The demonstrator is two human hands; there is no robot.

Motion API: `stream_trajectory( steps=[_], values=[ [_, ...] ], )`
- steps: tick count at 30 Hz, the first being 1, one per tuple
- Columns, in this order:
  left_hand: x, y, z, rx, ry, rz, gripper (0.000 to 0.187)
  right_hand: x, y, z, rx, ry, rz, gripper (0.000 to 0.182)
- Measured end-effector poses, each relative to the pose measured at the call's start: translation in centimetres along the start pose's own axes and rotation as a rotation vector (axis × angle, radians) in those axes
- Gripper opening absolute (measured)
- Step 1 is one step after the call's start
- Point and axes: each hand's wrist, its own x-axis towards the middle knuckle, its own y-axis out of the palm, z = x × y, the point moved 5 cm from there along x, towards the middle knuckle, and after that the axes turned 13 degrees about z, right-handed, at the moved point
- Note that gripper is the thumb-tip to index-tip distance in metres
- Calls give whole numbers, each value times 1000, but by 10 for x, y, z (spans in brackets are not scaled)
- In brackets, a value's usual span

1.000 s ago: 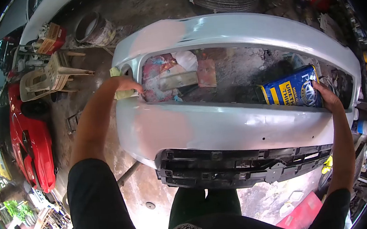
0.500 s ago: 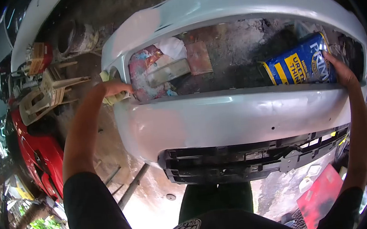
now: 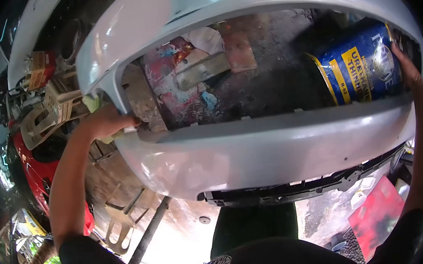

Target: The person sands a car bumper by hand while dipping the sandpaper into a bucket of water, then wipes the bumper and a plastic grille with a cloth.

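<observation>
A silver-grey car bumper [image 3: 269, 152] with paler patches is held up in front of my body. My left hand [image 3: 109, 122] is closed round its left end, thumb at the edge of the opening. A yellow-green cloth [image 3: 91, 104] is pinched between that hand and the bumper. At the opposite end, my right hand [image 3: 406, 65] grips the bumper, its fingers partly hidden. Below the lower bar shows a black plastic grille [image 3: 278, 192]. Through the opening I see a blue and yellow urethane thinner can [image 3: 363, 66], behind the bumper near my right hand.
Paint-stained boards and a grey block [image 3: 203, 71] lie on the floor beyond the opening. Wooden stools [image 3: 58, 103] and a red car part [image 3: 39, 169] stand to the left. A red panel [image 3: 377, 215] lies at lower right, a dark bar [image 3: 150, 232] at lower left.
The bumper has come nearer and tilted, so less of the black grille shows. My left hand has moved left and down with it; my right hand has shifted slightly right.
</observation>
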Motion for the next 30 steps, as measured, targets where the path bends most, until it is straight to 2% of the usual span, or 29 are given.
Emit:
stream_trajectory(
  steps=[3,5,8,11,13,15,19,20,22,23,24,27,29,30],
  values=[
    [-43,9,2,-5,44,-20,50,9,20,-4,26,3,31,63],
    [-70,15,-14,-37,45,-10,51,26,51,-11,80,21,147,65],
    [-79,25,-18,73,-49,85,52,48,135,14,-70,43,189,64],
    [-81,32,-17,12,19,22,63,78,223,36,-289,-1,217,64],
    [-89,33,-18,21,-18,38,65,98,287,51,-490,1,326,60],
    [-96,30,-21,45,-27,40,68,116,344,52,-623,64,612,79],
    [-104,18,-23,39,-40,60,72,120,444,57,-902,188,899,86],
    [-101,8,-27,50,-52,75,72,142,461,37,-965,30,970,87],
    [-91,-15,-49,113,-132,72,82,157,480,32,-1071,-123,897,85],
    [-84,-26,-60,121,-162,65,87,148,486,51,-1124,-104,771,82],
    [-77,-35,-72,115,-134,72,88,142,483,64,-1183,-75,651,79],
    [-38,-56,-98,107,-20,106,92,120,451,72,-830,-142,729,68],
    [-6,-64,-98,-55,93,153,92,93,414,76,-987,-111,583,70],
    [0,-67,-100,-74,82,130,92,71,395,78,-1076,-185,464,66]
  ],
)
